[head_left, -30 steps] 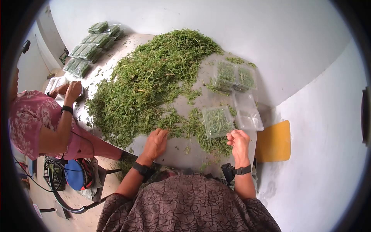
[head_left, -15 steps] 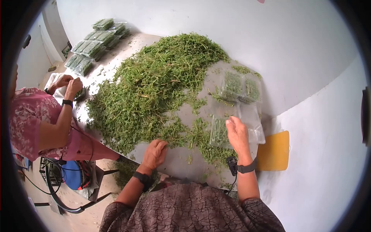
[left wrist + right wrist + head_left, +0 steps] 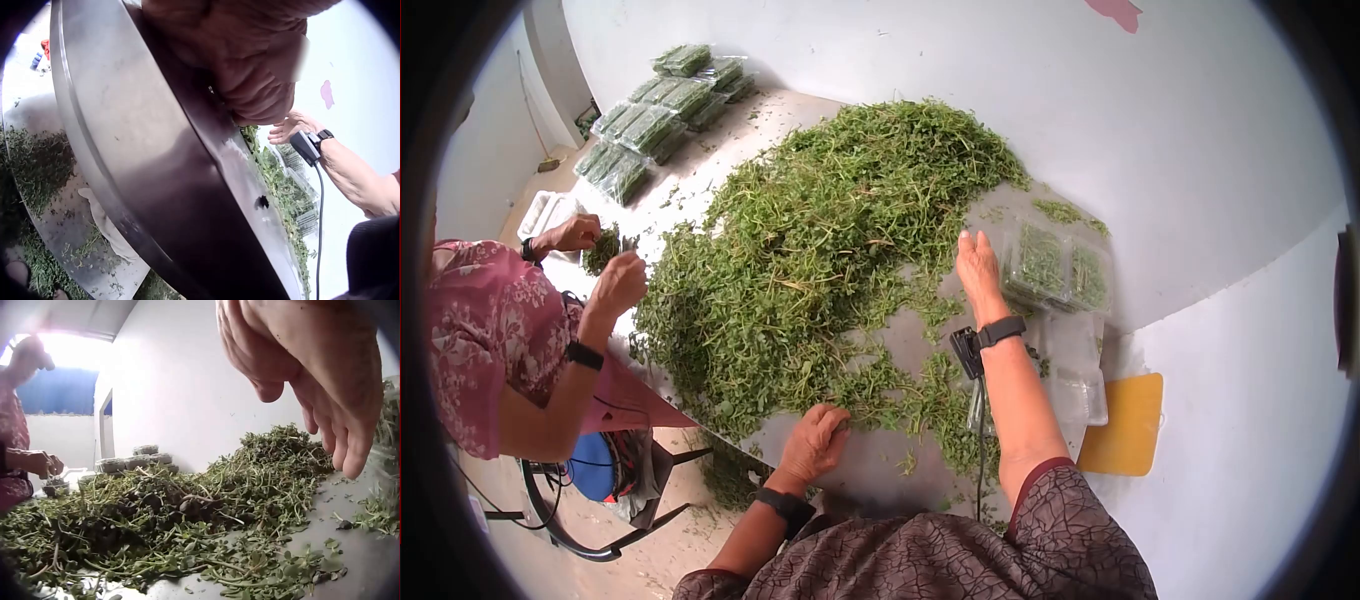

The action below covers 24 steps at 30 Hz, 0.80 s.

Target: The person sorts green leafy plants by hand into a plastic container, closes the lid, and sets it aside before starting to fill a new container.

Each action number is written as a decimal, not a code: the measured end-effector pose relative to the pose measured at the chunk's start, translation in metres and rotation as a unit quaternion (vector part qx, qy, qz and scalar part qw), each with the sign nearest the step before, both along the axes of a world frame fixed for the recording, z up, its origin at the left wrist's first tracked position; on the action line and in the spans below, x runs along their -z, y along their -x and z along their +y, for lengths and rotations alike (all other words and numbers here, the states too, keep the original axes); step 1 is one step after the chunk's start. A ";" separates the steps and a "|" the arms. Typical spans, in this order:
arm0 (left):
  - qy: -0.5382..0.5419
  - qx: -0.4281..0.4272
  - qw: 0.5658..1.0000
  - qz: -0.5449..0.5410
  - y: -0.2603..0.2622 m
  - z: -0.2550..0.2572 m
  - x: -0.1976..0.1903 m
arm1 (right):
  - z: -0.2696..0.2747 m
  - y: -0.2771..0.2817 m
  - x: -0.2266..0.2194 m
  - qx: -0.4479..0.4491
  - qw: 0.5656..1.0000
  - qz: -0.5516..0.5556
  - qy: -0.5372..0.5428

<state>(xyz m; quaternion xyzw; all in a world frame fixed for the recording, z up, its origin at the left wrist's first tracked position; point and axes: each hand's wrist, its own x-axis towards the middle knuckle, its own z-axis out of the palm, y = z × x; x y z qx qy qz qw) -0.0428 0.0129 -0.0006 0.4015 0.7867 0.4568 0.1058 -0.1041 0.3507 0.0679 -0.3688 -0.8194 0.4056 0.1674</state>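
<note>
Loose green stems and leaves [image 3: 830, 240] form a broad heap on the table. At the heap's near edge, my left hand [image 3: 815, 445] rests with its fingers curled in; nothing shows in it. The left wrist view has this hand [image 3: 237, 62] above the metal table edge [image 3: 144, 125]. My right hand [image 3: 980, 268] reaches over the table, left of clear boxes filled with greens [image 3: 1045, 262]. In the right wrist view its fingers are straight and hold nothing [image 3: 312, 381]. Below my right forearm a filled clear box is mostly hidden.
Empty clear trays [image 3: 1082, 395] lie at the table's right side, near a yellow board [image 3: 1122, 425]. Filled packs [image 3: 645, 125] are stacked at the back left. A person in a pink flowered top [image 3: 500, 330] works at the left over a small container of greens.
My right hand has moved from beside the near clear box, up and away over the table, its fingers now extended. The left hand stays near the table's edge. The head view has shifted.
</note>
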 end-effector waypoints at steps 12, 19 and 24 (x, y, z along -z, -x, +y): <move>0.040 -0.008 0.999 -0.035 0.002 -0.002 0.004 | 0.017 0.089 0.055 0.041 0.996 -0.085 -0.005; 0.045 -0.002 0.999 -0.017 0.000 0.000 0.004 | -0.038 0.137 0.056 -0.116 0.990 0.058 0.060; 0.007 -0.005 1.000 0.025 0.002 0.003 0.006 | -0.057 0.134 0.053 -0.242 0.960 0.030 0.136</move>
